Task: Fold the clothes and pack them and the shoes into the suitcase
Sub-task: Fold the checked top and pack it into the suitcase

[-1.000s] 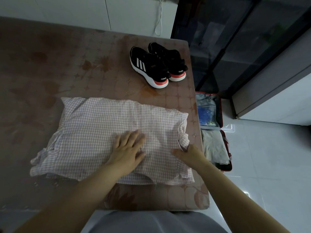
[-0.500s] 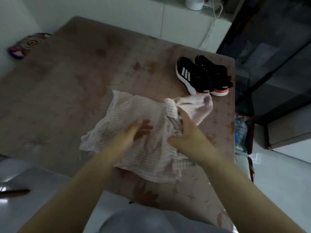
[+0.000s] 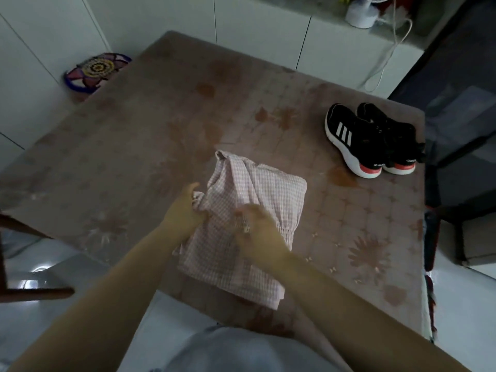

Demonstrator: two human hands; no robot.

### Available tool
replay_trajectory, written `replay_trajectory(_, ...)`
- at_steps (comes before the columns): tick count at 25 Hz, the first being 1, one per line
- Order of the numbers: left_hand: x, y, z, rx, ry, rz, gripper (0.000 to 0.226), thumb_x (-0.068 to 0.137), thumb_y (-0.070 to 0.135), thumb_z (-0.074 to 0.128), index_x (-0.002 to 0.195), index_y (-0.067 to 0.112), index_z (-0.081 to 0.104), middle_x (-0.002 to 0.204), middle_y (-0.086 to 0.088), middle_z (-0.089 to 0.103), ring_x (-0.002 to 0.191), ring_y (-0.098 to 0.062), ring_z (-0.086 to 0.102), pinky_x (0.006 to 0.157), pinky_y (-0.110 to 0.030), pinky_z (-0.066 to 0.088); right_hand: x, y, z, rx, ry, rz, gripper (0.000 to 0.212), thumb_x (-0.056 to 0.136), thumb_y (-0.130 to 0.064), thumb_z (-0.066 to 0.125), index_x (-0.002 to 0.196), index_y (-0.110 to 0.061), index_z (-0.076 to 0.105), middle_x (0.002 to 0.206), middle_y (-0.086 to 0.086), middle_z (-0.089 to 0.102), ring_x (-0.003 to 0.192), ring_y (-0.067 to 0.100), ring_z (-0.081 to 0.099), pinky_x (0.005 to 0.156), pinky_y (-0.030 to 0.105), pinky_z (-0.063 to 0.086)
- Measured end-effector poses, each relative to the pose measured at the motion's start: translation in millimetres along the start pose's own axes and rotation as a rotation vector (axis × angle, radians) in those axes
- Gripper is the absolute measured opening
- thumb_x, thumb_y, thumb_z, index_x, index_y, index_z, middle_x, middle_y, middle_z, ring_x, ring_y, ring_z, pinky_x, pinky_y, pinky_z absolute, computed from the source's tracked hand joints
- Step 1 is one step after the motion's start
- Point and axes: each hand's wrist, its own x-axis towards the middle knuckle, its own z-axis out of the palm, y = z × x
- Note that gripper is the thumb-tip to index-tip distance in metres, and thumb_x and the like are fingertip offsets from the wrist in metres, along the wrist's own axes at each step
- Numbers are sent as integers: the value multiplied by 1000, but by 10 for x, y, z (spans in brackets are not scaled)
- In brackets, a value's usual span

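A pink checked garment (image 3: pixel 271 194) lies folded into a narrow bundle near the front edge of the brown patterned mattress (image 3: pixel 150 135). My left hand (image 3: pixel 185 210) grips its left edge, fingers curled into the cloth. My right hand (image 3: pixel 257 229) lies on top of the bundle, pinching a fold of the fabric. A pair of black sneakers (image 3: pixel 373 140) with white stripes and red heels stands at the far right of the mattress. Only a red sliver of the suitcase (image 3: pixel 430 237) shows past the mattress's right edge.
A round patterned cushion (image 3: pixel 96 71) leans at the far left corner by white cabinets. A white fan base (image 3: pixel 361 14) and its cord sit on the ledge behind. Dark glass doors stand at the right. A dark wooden piece (image 3: pixel 29 291) is at lower left.
The garment's right half has been folded over to the left, making a narrower bundle. Both hands moved with it. The view has swung left, so the suitcase is almost out of frame.
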Motion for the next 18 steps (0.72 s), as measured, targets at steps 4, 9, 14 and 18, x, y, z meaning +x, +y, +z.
replay_trajectory(4,28,-153,-56,-137,-79,31,77,73,31,63,141,13,31,136,-9,45,124,-22,44,102,-35,36,415,526,-382,-306,114,190,54,94,-31,45,144,-19,29,152,7,23,140,28,16,116,44,17)
replay_trajectory(9,87,-273,-87,-191,-84,69,42,95,6,46,136,11,39,128,-3,51,119,-17,48,99,-30,38,803,952,-592,-428,26,497,48,94,-45,40,134,-20,43,137,14,42,129,38,29,107,45,25)
replay_trajectory(14,225,-168,-28,-273,-87,47,35,96,10,46,131,12,46,122,-5,56,113,-17,52,97,-33,41,771,1169,-910,92,315,521,22,92,-20,44,79,-5,54,85,18,51,73,25,49,67,33,39)
replay_trajectory(18,329,-79,58,209,130,125,49,92,17,53,139,15,37,135,-13,50,122,-32,47,101,-41,36,545,962,-721,-229,302,403,40,84,-22,60,121,-12,49,124,10,43,114,30,42,98,46,41)
